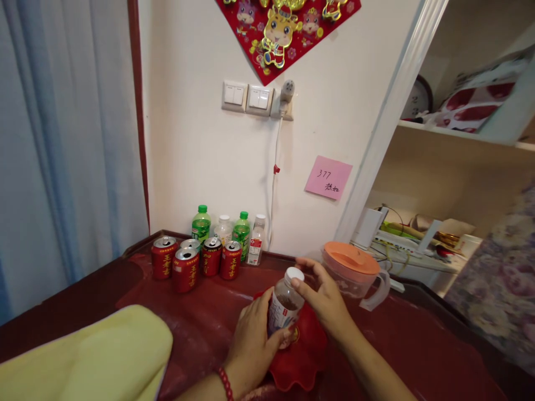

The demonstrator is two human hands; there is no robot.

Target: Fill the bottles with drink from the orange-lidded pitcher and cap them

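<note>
My left hand (254,340) is wrapped around a clear plastic bottle (288,303) with a printed label, held tilted above a red scalloped tray (298,362). The white cap (294,273) sits on the bottle's neck. Close against the cap is my right hand (328,298): the thumb touches its near side, and the index finger stretches out behind it, apart from the thumb. The other fingers of that hand are partly hidden. A clear pitcher with an orange lid (351,258) stands just behind my right hand.
Several red drink cans (186,270) stand at the back left of the dark red table (200,334). Behind them are green-capped bottles (202,225) and white-capped bottles (256,245) near the wall. A yellow cloth (104,356) covers the left front. Shelves (460,133) are at right.
</note>
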